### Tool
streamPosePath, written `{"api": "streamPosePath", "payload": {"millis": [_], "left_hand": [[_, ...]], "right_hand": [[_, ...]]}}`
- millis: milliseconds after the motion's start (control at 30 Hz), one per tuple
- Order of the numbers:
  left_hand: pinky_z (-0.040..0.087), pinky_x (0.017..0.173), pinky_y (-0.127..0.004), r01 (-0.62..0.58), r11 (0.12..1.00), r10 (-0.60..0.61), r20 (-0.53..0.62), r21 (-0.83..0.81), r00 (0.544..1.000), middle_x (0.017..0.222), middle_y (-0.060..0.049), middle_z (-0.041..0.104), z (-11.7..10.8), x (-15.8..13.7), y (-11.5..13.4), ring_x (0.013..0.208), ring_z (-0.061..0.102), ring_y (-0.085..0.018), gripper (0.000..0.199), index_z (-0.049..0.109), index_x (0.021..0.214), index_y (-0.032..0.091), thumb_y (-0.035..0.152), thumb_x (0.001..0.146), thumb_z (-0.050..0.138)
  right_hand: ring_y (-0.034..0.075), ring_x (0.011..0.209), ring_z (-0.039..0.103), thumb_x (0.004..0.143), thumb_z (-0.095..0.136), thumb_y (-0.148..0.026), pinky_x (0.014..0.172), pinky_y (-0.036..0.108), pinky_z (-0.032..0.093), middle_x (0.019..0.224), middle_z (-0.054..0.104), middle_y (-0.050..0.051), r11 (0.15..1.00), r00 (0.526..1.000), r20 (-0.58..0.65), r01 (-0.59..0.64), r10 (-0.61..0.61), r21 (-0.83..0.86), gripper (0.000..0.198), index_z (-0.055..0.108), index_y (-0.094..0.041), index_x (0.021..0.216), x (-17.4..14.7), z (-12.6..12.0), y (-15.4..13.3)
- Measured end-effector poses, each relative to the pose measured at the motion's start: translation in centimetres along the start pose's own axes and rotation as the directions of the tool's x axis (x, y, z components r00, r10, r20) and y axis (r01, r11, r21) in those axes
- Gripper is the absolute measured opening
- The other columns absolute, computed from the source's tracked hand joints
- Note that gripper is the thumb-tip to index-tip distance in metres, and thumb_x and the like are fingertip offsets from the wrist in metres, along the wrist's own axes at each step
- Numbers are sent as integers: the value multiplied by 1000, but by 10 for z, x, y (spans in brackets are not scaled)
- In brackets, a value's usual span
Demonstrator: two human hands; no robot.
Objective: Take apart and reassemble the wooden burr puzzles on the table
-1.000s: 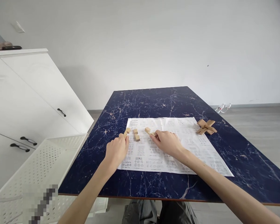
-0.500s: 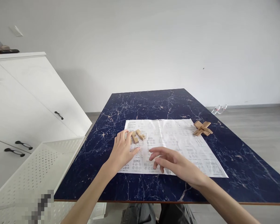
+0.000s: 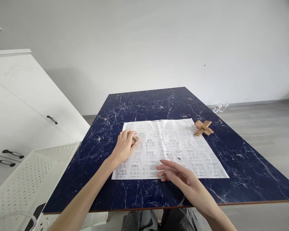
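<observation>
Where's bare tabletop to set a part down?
Widest: the table beyond the far edge of the printed sheet. Also right of the sheet, nearer than the wooden cross, and the near strip between left forearm and right hand. Crowded: the sheet's left side, where the left hand grips wooden blocks, and by its far right corner, at the cross.

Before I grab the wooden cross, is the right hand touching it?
No, a stretch of paper separates the right hand from the wooden cross.

My camera looks forward and down from my head across the desk [image 3: 144,104], near enough to catch my lap [image 3: 144,220] at the bottom, wide enough for the wall [image 3: 146,45] beyond and the cabinet [image 3: 24,86] at left.
</observation>
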State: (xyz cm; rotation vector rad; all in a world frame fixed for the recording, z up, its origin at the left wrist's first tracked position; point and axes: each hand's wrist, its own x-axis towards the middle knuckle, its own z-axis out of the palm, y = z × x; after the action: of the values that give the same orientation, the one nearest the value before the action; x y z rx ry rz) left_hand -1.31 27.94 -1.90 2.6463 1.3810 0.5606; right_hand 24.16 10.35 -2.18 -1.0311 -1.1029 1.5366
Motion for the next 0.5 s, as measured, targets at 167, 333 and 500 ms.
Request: {"api": "streamPosePath", "payload": {"millis": [167,333,500], "left_hand": [[42,112,-57,25,999,-24,-8,25,1000,137,-15,50,-6,-6,-31,131,46,-35,38,51,139,22,41,106,51],[42,111,-58,113,987,-105,-76,117,992,135,-17,52,-15,-11,-64,128,48,-37,40,53,138,20,42,105,50],[44,106,-60,269,942,-234,-182,198,955,133,-21,55,-23,-17,-93,123,51,-40,44,59,136,16,45,103,49]], "right_hand": [[29,116,71,104,61,-51,105,50,58,133,72,10,999,998,-50,27,-29,-32,41,66,-31,140,-5,4,1],[29,114,71,104,61,-51,103,48,58,132,73,9,999,998,-57,28,-30,-34,38,68,-31,136,-6,7,-2],[25,99,73,105,59,-52,93,41,60,112,78,10,997,997,-64,38,-41,-60,35,74,-25,122,-4,8,-3]]}}
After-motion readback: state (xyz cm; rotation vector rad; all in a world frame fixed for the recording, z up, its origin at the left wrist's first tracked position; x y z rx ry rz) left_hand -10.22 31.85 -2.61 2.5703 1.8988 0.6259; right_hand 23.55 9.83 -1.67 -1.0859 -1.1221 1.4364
